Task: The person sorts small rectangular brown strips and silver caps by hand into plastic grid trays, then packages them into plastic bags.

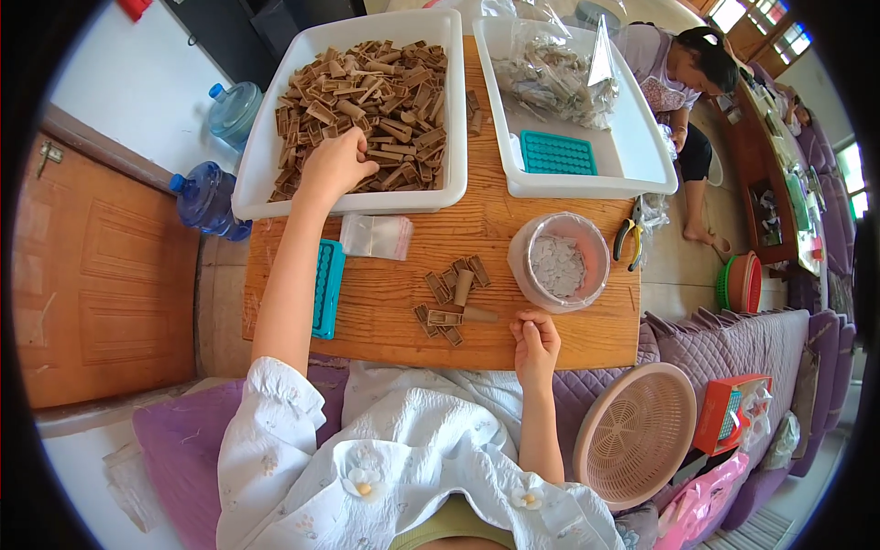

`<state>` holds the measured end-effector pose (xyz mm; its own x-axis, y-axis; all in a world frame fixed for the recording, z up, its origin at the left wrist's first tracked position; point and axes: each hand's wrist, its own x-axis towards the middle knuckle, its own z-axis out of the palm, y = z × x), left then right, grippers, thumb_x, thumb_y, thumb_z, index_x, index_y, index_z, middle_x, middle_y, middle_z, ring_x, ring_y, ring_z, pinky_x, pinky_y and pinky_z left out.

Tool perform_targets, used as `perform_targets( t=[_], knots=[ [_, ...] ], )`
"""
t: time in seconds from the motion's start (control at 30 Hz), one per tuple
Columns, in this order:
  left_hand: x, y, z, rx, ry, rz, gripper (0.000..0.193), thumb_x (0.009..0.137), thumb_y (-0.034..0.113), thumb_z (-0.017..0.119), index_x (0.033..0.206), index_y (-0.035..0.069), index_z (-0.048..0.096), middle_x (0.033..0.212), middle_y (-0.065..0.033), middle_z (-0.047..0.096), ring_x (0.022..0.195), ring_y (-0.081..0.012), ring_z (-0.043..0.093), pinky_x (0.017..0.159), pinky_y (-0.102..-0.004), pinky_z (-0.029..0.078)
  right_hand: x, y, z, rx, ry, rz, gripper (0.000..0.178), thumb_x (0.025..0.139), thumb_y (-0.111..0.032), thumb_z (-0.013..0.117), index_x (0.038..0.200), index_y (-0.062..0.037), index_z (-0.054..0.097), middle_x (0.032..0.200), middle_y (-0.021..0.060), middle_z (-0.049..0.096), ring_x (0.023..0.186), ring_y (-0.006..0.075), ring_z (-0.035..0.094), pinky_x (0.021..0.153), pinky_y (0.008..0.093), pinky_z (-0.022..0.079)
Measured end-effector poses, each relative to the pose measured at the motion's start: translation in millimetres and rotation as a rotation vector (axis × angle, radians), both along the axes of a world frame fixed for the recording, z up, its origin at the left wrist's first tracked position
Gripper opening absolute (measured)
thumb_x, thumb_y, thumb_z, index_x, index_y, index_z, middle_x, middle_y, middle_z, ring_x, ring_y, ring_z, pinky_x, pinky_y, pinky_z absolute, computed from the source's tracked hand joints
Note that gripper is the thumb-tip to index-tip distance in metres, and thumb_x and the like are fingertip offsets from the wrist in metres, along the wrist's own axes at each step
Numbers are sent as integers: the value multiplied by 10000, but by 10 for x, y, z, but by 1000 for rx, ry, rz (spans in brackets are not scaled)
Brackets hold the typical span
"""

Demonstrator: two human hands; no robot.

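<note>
My left hand reaches into a big white tub heaped with small brown moulded pieces. Its fingers curl down among them and the thumb sticks out to the side; anything in its grasp is hidden. At the table's near edge, my right hand has thumb and forefinger pinched together, and what they hold, if anything, is too small to name. Just left of it lies a small group of loose brown pieces, some trough-shaped. A round container lined with clear plastic holds pale scraps behind my right hand.
A teal ridged tray and clear plastic bags lie before the tub. Pliers rest at the table's right edge. A second white tub holds bagged items and a teal tray. A person sits beyond; a basket is right.
</note>
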<state>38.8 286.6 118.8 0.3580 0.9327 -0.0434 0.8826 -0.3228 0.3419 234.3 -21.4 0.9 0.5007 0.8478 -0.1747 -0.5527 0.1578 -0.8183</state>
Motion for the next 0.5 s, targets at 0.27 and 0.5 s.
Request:
perform_targets(
  t=[0.27, 0.5],
  knots=[
    [245, 47, 130, 41, 149, -131, 374, 661, 186, 729, 912, 43, 491, 848, -135, 627, 850, -308, 603, 701, -405, 477, 19, -13, -15, 38, 41, 48, 140, 883, 3, 471, 992, 10, 558, 988, 56, 567, 831, 107, 542, 792, 230, 450],
    [117, 102, 239, -33, 40, -167, 300, 776, 192, 631, 975, 22, 484, 861, -174, 620, 820, -324, 605, 701, -404, 469, 36, -25, -39, 42, 62, 60, 138, 882, 2, 470, 987, 6, 560, 985, 55, 570, 833, 113, 543, 796, 239, 452]
  ],
)
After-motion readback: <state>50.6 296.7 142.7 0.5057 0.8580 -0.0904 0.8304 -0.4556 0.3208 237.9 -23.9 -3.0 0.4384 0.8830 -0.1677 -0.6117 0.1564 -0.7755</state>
